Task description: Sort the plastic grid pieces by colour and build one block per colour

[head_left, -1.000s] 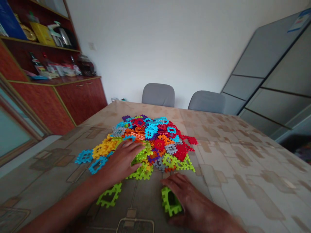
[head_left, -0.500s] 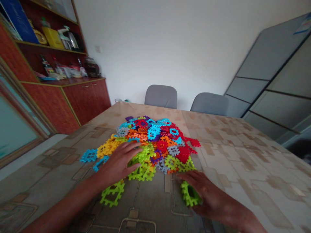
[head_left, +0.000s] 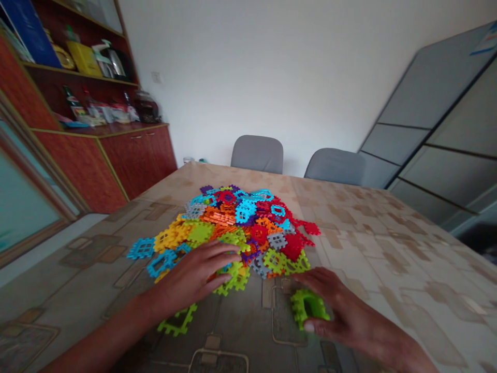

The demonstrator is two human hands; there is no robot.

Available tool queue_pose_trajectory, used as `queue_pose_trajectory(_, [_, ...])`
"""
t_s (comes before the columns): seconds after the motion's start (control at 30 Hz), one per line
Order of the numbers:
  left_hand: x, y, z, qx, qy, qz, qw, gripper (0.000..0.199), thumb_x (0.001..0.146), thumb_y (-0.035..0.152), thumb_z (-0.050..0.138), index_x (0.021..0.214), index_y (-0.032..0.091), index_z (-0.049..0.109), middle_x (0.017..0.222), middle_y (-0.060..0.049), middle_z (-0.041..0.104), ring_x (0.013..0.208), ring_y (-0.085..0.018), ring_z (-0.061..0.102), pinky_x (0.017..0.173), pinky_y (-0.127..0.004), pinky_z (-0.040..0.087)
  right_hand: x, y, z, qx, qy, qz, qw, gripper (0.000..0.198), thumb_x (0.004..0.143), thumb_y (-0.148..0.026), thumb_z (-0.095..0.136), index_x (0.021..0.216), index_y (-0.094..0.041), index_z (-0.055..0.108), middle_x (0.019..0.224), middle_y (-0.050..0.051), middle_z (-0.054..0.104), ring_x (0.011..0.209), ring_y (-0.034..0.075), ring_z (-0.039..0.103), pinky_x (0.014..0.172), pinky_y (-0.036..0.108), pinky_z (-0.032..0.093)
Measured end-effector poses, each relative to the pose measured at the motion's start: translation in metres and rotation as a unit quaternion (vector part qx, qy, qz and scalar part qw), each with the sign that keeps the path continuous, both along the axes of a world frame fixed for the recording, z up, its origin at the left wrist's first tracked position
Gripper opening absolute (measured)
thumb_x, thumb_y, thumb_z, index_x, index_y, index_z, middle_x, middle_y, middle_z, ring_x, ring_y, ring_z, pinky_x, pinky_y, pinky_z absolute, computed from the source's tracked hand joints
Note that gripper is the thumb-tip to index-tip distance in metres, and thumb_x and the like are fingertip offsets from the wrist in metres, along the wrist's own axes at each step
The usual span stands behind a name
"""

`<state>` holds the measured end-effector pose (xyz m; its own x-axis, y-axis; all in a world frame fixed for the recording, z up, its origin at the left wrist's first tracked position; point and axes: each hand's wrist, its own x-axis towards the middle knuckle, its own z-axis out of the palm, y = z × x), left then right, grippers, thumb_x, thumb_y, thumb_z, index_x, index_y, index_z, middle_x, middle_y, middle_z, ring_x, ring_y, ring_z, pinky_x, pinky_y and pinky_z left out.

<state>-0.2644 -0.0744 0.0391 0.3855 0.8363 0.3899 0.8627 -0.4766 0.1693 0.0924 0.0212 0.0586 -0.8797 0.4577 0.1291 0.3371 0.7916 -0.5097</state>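
My left hand [head_left: 205, 264] lies over the near side of a pile of interlocking plastic tiles [head_left: 248, 212], palm down. Its fingers are stretched out and the thumb is apart. Lime green tiles [head_left: 237, 277] show beside and under its fingertips. My right hand [head_left: 336, 298] curves round a lime green block of toothed tiles [head_left: 301, 308] with a hollow middle, which rests on the table right of the pile. The thumb touches its near edge; the fingers are at its far side. A single green frame tile [head_left: 178, 321] lies below my left wrist, partly hidden.
The patterned table [head_left: 361, 248] stretches out to the right. Blue tiles [head_left: 142, 248] and yellow tiles [head_left: 169, 235] sit at the pile's left, red tiles [head_left: 310, 228] at its right. Two grey chairs [head_left: 257, 154] stand behind, with a red-brown cabinet [head_left: 135, 155] at left.
My left hand has moved slightly right and nearer, uncovering green and blue tiles behind it. My right hand has shifted a little right, and its thumb now shows at the green block's near edge.
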Motion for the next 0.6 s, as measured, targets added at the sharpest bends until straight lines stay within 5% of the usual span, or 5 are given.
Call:
queue_pose_trajectory(0.2, [-0.04, 0.01, -0.002, 0.049, -0.001, 0.17, 0.984, 0.034, 0.099, 0.029, 0.045, 0.118, 0.017, 0.071, 0.125, -0.017, 0.07, 0.117, -0.039, 0.063, 0.103, -0.063, 0.045, -0.002, 0.0, -0.003, 0.072, 0.023, -0.02, 0.997, 0.05, 0.096, -0.05, 0.064, 0.141, -0.028, 0.06, 0.129, 0.013, 0.07, 0.118, 0.031, 0.066, 0.097, 0.047, 0.057])
queue_pose_trajectory(0.37, [-0.023, 0.005, 0.003, 0.028, -0.005, 0.149, 0.988, 0.038, 0.1, 0.033, 0.048, 0.134, 0.022, 0.061, 0.137, -0.011, 0.066, 0.129, -0.032, 0.058, 0.115, -0.057, 0.036, -0.003, -0.001, -0.008, 0.089, 0.024, -0.047, 0.995, 0.044, 0.098, -0.045, 0.062, 0.139, -0.029, 0.06, 0.129, 0.011, 0.07, 0.12, 0.03, 0.065, 0.1, 0.047, 0.056])
queue_pose_trajectory(0.6, [0.0, 0.006, -0.007, -0.119, -0.016, 0.145, 0.982, 0.09, 0.079, 0.038, 0.081, 0.155, 0.023, 0.036, 0.162, -0.017, 0.037, 0.148, -0.041, 0.033, 0.117, -0.066, 0.027, -0.012, -0.006, 0.003, 0.097, 0.016, -0.027, 0.995, 0.038, 0.102, -0.043, 0.055, 0.136, -0.026, 0.062, 0.126, 0.012, 0.071, 0.116, 0.029, 0.066, 0.097, 0.044, 0.057])
